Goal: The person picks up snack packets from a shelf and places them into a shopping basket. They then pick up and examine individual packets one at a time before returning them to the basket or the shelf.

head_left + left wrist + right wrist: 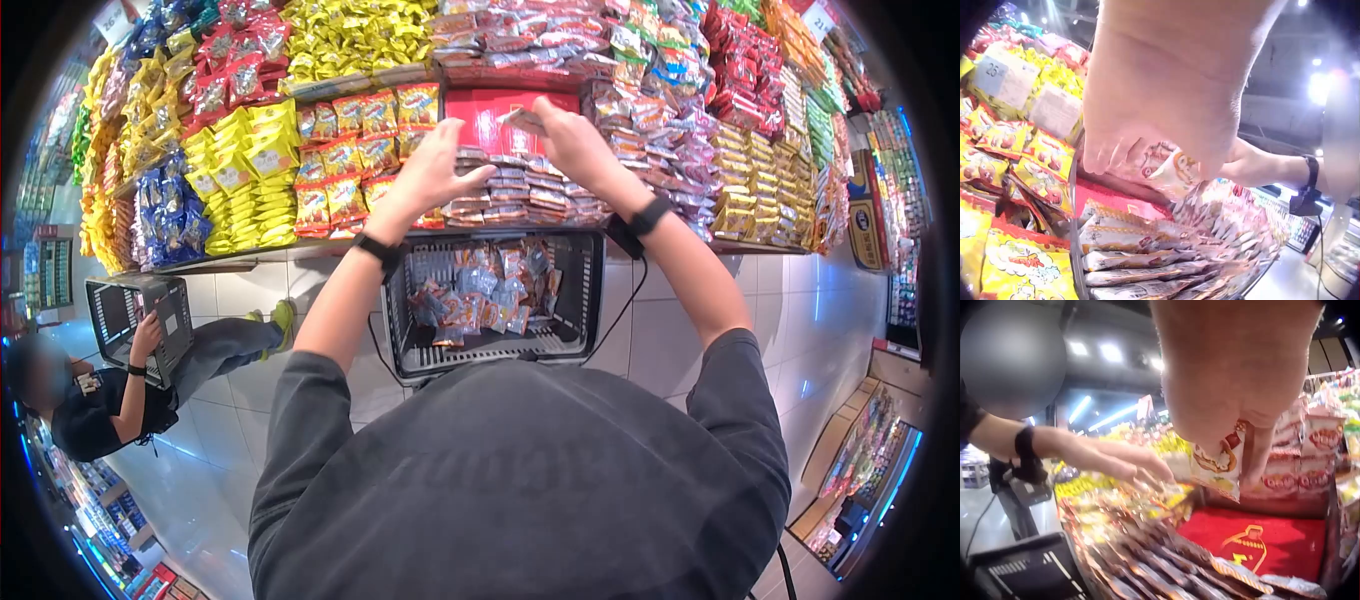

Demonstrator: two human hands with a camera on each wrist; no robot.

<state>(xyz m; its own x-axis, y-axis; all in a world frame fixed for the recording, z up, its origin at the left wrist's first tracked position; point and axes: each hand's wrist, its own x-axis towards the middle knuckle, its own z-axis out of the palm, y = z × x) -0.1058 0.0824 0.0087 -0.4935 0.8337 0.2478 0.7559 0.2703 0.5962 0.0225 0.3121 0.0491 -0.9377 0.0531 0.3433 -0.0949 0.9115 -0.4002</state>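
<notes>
My left hand (432, 172) hovers over the left side of a red-floored shelf section (485, 115), fingers extended and nothing visible in them. Opposite it, my right hand (575, 150) pinches a small white and red snack packet (1216, 465) above the bare red floor (1272, 540). The left wrist view has a packet (1175, 172) partly behind my left hand (1160, 100). Rows of flat brown and silver packets (525, 190) lie along the front of this section. Below them, a black basket (395, 300) contains loose packets (490, 290).
Yellow and red snack packets (345, 200) fill the neighbouring section on the left; pinkish packets (650, 125) are heaped on the right. A shelf edge (340, 240) runs above the basket. At the far left, a person (100, 410) holds another basket (175, 325) on the tiled floor.
</notes>
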